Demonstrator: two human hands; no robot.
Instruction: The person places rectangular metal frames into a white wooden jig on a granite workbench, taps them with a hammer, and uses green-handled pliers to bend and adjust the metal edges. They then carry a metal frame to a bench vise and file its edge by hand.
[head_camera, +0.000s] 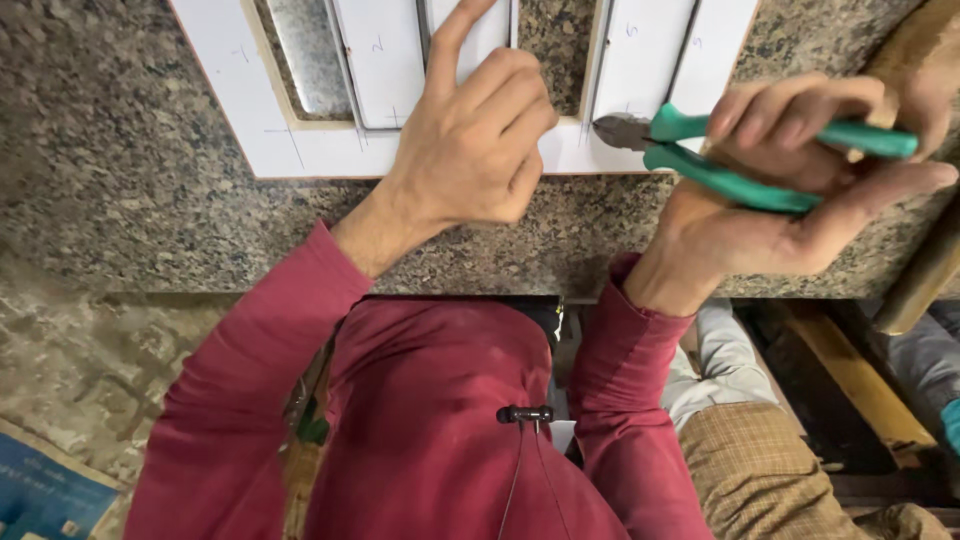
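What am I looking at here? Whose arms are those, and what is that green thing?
This picture comes from a camera worn on a person's head, looking straight down, so you see their own two arms in dark red sleeves. They stand at a speckled brown stone counter. On it lies a flat white frame with long cut-out slots and pencil marks, with shiny grey metal strips in some slots. The left hand presses down on the frame, one finger stretched out. The right hand holds green-handled metal pliers, whose grey tip sits at the frame's edge. The checked brown cloth at the bottom right seems to belong to someone else nearby.
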